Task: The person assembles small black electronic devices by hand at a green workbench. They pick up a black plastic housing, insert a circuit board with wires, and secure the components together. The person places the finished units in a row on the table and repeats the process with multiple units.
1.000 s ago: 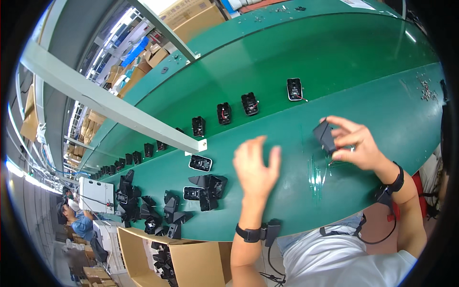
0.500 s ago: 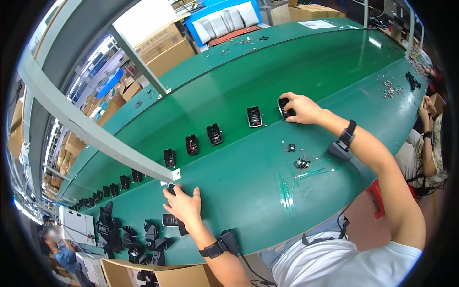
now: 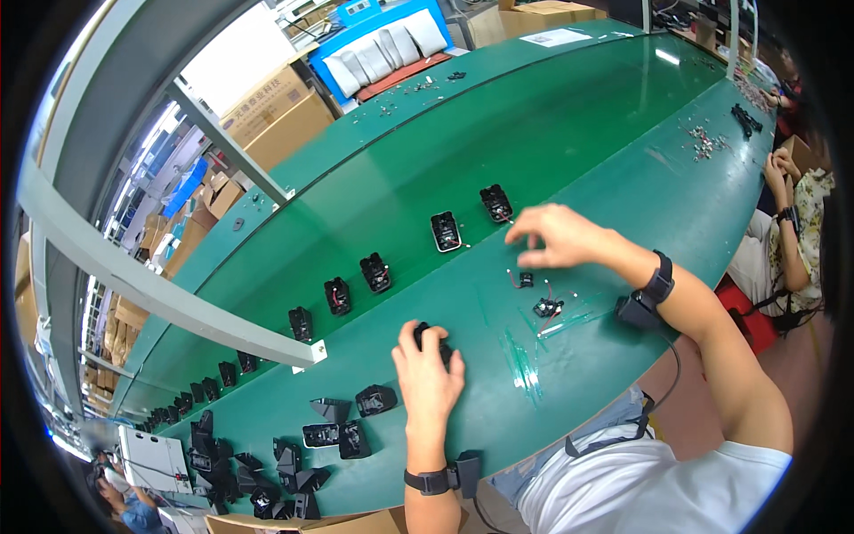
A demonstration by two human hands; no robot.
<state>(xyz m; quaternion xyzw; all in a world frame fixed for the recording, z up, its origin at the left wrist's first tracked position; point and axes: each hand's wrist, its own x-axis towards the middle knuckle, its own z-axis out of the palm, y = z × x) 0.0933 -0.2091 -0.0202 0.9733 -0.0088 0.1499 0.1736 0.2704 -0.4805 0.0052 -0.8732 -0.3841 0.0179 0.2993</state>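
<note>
My left hand (image 3: pixel 429 378) is closed around a black plastic housing (image 3: pixel 436 342) over the green bench, its fingers covering part of the piece. Empty, with thumb and fingers apart, my right hand (image 3: pixel 556 236) hovers just above a small black part with thin wires (image 3: pixel 525 279). Closer to me lies a small cluster of wired parts (image 3: pixel 548 307). Beyond my right hand, an open black housing (image 3: pixel 495 204) with red wire rests on the sunken green strip. A housing with a pale rim (image 3: pixel 446 231) sits left of it.
More black housings (image 3: pixel 336 295) line the strip toward the far left. Loose black shells (image 3: pixel 354 440) lie left of my left hand, near a grey metal post (image 3: pixel 249 334). Green tape strips (image 3: pixel 520 365) stick to the bench. Another person's hands (image 3: pixel 783 165) are at the right.
My right hand has left the housing on the strip and come back toward the wired parts. My left hand has moved right from beside the post, carrying a black housing. The view has shifted.
</note>
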